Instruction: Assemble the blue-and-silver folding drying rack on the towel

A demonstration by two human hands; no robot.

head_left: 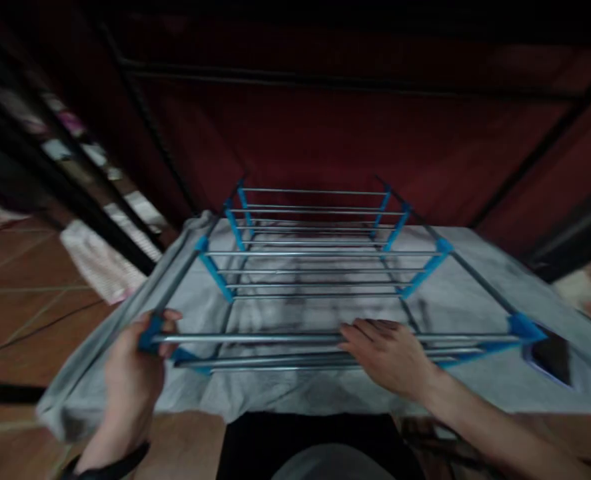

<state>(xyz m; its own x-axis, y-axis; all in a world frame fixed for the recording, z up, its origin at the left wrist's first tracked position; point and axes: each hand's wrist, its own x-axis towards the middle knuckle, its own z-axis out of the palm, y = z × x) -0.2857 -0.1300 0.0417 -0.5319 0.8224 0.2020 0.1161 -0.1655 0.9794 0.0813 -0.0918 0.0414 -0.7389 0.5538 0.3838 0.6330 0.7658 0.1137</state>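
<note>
A metal rack (320,253) with silver bars and blue plastic joints lies on a grey cloth (475,293) spread on the floor. My left hand (135,373) grips the rack's near left blue corner joint. My right hand (390,360) rests on the nearest silver bars, fingers laid over them, around the middle of the front edge. The picture is blurred and dim.
Terracotta floor tiles (20,307) show at the left. A dark red fabric wardrobe wall (355,127) with black poles stands behind the rack. A white patterned cloth (95,260) lies at the left. A dark phone-like object (550,353) sits on the grey cloth at the right.
</note>
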